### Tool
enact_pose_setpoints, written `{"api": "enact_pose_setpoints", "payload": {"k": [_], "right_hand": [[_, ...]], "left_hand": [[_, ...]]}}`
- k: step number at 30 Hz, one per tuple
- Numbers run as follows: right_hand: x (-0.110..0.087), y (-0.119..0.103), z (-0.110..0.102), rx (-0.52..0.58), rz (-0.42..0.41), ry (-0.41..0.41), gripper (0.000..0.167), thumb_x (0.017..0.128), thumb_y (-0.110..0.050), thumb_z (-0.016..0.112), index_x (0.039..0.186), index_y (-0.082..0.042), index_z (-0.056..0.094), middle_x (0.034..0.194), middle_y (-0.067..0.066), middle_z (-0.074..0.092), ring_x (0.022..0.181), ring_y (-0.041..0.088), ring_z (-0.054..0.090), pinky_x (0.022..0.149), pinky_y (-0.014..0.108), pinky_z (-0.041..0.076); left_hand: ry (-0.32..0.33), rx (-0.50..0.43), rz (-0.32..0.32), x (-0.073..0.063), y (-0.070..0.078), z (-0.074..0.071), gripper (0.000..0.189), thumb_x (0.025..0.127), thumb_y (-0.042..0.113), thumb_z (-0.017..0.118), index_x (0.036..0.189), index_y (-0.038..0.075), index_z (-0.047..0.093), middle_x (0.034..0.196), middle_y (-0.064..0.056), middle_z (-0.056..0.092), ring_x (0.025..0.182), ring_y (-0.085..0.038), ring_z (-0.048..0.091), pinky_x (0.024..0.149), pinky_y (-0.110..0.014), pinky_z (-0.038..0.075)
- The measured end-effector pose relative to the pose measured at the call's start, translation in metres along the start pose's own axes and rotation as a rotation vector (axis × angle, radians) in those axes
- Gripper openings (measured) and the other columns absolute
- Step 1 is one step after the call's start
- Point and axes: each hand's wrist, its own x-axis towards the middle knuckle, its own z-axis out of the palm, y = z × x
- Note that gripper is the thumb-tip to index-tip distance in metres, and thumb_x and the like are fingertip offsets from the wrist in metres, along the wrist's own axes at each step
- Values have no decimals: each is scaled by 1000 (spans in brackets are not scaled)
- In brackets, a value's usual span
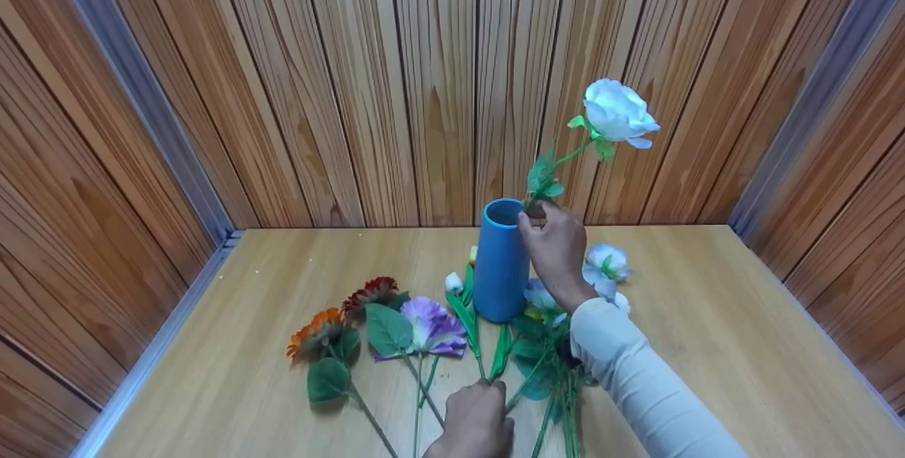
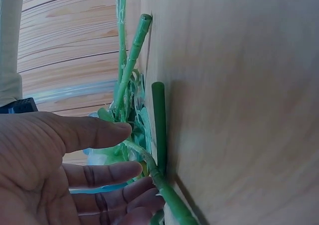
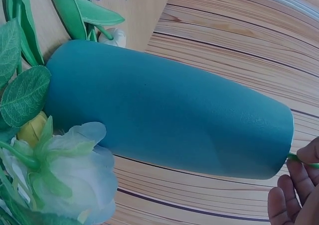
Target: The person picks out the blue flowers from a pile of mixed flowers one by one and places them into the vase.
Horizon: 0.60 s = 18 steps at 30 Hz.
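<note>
My right hand (image 1: 555, 242) pinches the stem of a white artificial rose (image 1: 619, 113) beside the rim of a blue vase (image 1: 500, 267). The bloom leans up and to the right. In the right wrist view, thumb and fingers (image 3: 299, 177) meet on the green stem right at the vase's mouth; the stem's lower end is hidden. My left hand (image 1: 472, 419) is low over the flower stems in front of the vase. Its thumb (image 2: 97, 133) and fingers stand apart in the left wrist view, with a green stem (image 2: 167, 190) passing close by the fingertips.
Left of the vase lie an orange flower (image 1: 318, 331), a dark red flower (image 1: 371, 294) and a purple flower (image 1: 433, 327). White tulip buds (image 1: 454, 283) are beside its base. More pale flowers (image 1: 608, 263) lie on the right. Wood-panelled walls (image 1: 438, 90) enclose the table (image 1: 707, 316).
</note>
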Motion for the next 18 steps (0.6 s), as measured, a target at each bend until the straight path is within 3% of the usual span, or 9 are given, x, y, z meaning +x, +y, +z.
{"api": "enact_pose_setpoints", "payload": {"k": [18], "right_hand": [[-2,5,-5,71,78,-69,21,92,-18,66,107,-4,67,99,8,71,86,21,67,74,38,55]], "left_hand": [[-12,25,-16,0,3,1,13,78,19,73,82,9,65,67,-2,53,60,-19,57,51,-36,46]]}}
